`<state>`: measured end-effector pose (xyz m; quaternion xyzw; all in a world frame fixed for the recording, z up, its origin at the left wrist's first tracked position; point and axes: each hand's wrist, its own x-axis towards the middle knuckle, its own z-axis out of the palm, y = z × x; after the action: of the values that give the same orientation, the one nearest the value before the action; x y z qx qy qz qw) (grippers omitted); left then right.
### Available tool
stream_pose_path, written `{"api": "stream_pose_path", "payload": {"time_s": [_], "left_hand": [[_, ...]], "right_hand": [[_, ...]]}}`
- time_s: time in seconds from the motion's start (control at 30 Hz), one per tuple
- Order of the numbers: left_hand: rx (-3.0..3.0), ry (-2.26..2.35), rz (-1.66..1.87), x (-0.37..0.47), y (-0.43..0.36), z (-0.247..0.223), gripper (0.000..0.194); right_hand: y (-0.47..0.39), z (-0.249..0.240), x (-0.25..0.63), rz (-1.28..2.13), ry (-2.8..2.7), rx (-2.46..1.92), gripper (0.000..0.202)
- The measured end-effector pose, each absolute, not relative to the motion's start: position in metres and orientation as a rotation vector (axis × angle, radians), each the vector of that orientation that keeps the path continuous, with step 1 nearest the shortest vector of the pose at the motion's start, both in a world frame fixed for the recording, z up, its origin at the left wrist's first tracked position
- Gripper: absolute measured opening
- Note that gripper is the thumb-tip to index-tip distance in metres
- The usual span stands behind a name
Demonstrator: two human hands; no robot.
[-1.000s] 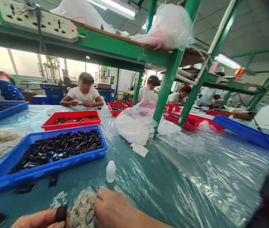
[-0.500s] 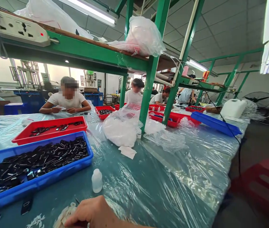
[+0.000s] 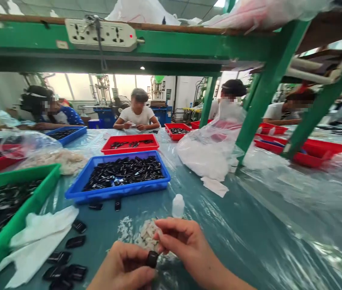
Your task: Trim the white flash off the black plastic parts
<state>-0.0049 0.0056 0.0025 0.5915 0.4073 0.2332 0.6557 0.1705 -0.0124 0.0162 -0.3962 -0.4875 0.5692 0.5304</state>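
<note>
Low in the head view, my left hand (image 3: 124,266) pinches a small black plastic part (image 3: 152,259) between thumb and fingers. Just to its right, my right hand (image 3: 187,243) has thumb and fingertips pressed together; whatever is between them is too small to make out. Behind the fingers lies a heap of pale, flat pieces (image 3: 146,234), partly hidden by my right hand. Thin white slivers (image 3: 125,228) are scattered left of that heap. A white plastic bottle (image 3: 178,206) stands upright beyond my right hand. Several loose black parts (image 3: 75,241) lie left of my left hand.
A blue tray (image 3: 118,194) of black parts sits ahead, with a red tray (image 3: 130,151) behind it. At left are a green tray (image 3: 48,177) and white cloths (image 3: 42,235). A green shelf post (image 3: 257,100) rises beside plastic bags (image 3: 204,155). Co-workers sit across the table.
The view has swung left and down, bringing the green tray and cloths into sight. My left hand has appeared with a black part, and my right hand has come off the pale heap beside it.
</note>
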Motion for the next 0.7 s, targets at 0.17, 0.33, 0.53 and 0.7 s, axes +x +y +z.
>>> {"api": "stream_pose_path", "payload": {"time_s": [0.17, 0.33, 0.53, 0.7], "left_hand": [[1.281, 0.893, 0.526, -0.0031, 0.0029, 0.0042, 0.025], [1.267, 0.87, 0.526, -0.0026, 0.0025, 0.0096, 0.016], [1.285, 0.873, 0.531, -0.0041, 0.0037, 0.01, 0.017], [1.301, 0.898, 0.549, -0.0038, 0.0031, 0.009, 0.015]], "right_hand": [[-0.0151, 0.0199, 0.1715, 1.378, -1.22, -0.947, 0.014], [-0.0164, 0.0168, 0.1709, 1.283, -1.335, -1.019, 0.013], [-0.0187, 0.0152, 0.172, 1.058, -1.48, -1.101, 0.017], [-0.0183, 0.0205, 0.1731, 0.655, -1.905, -0.966, 0.015]]}}
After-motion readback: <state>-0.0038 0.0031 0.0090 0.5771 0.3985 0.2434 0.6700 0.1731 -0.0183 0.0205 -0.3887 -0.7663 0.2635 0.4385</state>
